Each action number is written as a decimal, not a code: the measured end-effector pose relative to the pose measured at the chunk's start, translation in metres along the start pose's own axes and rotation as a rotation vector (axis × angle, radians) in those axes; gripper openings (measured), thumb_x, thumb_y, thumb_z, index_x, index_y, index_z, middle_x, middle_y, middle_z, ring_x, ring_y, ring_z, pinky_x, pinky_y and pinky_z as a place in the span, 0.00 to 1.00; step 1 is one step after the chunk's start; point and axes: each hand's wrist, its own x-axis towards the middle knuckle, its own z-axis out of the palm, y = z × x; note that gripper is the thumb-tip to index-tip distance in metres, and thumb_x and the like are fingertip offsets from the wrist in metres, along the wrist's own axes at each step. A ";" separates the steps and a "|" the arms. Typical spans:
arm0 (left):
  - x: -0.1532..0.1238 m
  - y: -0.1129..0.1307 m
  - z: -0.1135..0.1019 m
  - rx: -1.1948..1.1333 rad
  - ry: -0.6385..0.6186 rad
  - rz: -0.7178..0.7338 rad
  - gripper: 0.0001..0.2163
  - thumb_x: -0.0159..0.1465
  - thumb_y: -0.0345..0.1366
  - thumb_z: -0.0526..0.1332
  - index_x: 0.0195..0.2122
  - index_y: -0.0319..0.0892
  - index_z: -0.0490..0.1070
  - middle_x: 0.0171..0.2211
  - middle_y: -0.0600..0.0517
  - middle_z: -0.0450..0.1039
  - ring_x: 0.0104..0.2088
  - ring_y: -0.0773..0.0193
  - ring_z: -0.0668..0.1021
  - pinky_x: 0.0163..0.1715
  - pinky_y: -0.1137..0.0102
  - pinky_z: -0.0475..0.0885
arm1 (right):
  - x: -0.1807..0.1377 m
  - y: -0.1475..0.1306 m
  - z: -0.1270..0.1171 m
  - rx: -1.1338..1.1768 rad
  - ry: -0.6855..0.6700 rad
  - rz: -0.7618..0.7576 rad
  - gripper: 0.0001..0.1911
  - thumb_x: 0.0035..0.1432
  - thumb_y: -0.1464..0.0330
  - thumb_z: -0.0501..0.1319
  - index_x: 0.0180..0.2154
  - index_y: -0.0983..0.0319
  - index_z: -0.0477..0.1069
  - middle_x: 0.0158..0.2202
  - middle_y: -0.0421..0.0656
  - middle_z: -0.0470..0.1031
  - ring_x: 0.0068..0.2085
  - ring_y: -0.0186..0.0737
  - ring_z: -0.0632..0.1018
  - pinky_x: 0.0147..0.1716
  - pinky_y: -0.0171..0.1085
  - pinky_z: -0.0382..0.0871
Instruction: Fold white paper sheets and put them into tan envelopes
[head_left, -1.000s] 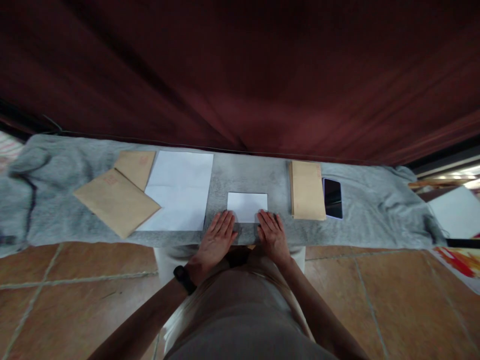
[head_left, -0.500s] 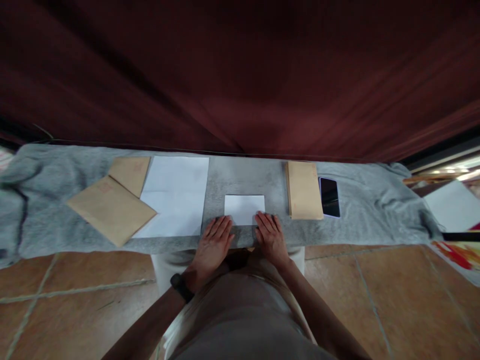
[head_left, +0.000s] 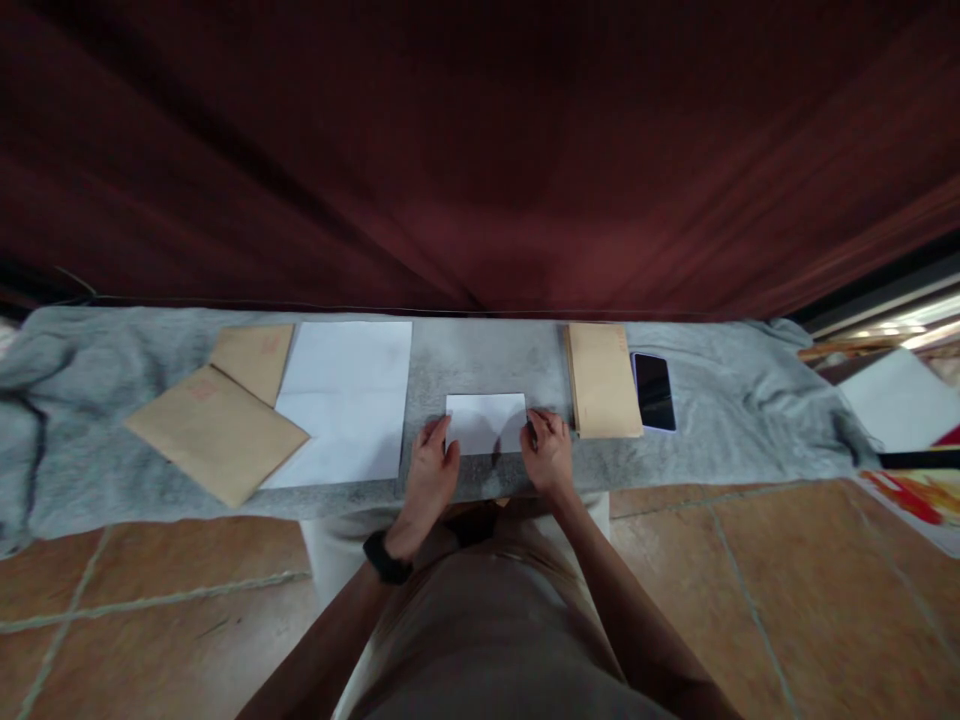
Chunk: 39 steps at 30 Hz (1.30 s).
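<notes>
A small white folded sheet of paper (head_left: 486, 420) lies on the grey cloth in front of me, its long side running left to right. My left hand (head_left: 433, 470) is at its left edge, thumb and curled fingers closed on the side of the sheet. At the opposite edge my right hand (head_left: 547, 455) holds the sheet the same way, its fingers bent and its thumb near the lower corner. The undersides of the fingers are hidden. A dark watch (head_left: 388, 558) is on my left wrist.
Large white sheets (head_left: 345, 395) lie on the left, partly under a brown envelope (head_left: 217, 432); a second envelope (head_left: 255, 358) is behind it. Right of my hands are a stack of brown envelopes (head_left: 604, 385) and a phone (head_left: 654, 392). Grey cloth (head_left: 735, 410) covers the narrow table.
Both hands lay flat on the lower corners of the folded sheet. They have shifted to its left and right edges, and their fingers have curled in. The sheet has hardly moved.
</notes>
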 end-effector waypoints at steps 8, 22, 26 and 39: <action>0.014 -0.006 0.005 -0.184 0.032 -0.185 0.19 0.61 0.30 0.62 0.54 0.40 0.76 0.39 0.48 0.75 0.37 0.60 0.78 0.43 0.63 0.76 | 0.016 0.001 0.001 0.093 -0.050 0.117 0.15 0.64 0.67 0.56 0.49 0.61 0.75 0.42 0.48 0.75 0.44 0.46 0.77 0.51 0.44 0.71; 0.016 0.005 0.002 -0.503 -0.047 -0.289 0.14 0.54 0.34 0.64 0.42 0.42 0.79 0.35 0.52 0.79 0.35 0.60 0.79 0.40 0.66 0.73 | 0.012 0.010 0.006 0.549 0.033 0.226 0.19 0.60 0.61 0.59 0.51 0.61 0.73 0.42 0.48 0.80 0.39 0.44 0.79 0.42 0.43 0.76; 0.019 0.013 -0.001 -0.780 -0.104 -0.409 0.12 0.50 0.36 0.68 0.37 0.40 0.77 0.32 0.53 0.79 0.31 0.63 0.78 0.35 0.70 0.72 | 0.015 0.016 0.003 0.619 -0.043 0.289 0.19 0.59 0.56 0.61 0.45 0.60 0.77 0.41 0.48 0.81 0.40 0.45 0.80 0.42 0.43 0.76; 0.038 0.014 0.000 -0.678 -0.019 -0.369 0.13 0.57 0.46 0.67 0.33 0.40 0.78 0.28 0.53 0.77 0.28 0.65 0.75 0.29 0.71 0.70 | 0.022 0.014 0.003 0.672 -0.193 0.257 0.20 0.60 0.51 0.60 0.32 0.60 0.77 0.28 0.41 0.76 0.30 0.40 0.75 0.31 0.37 0.72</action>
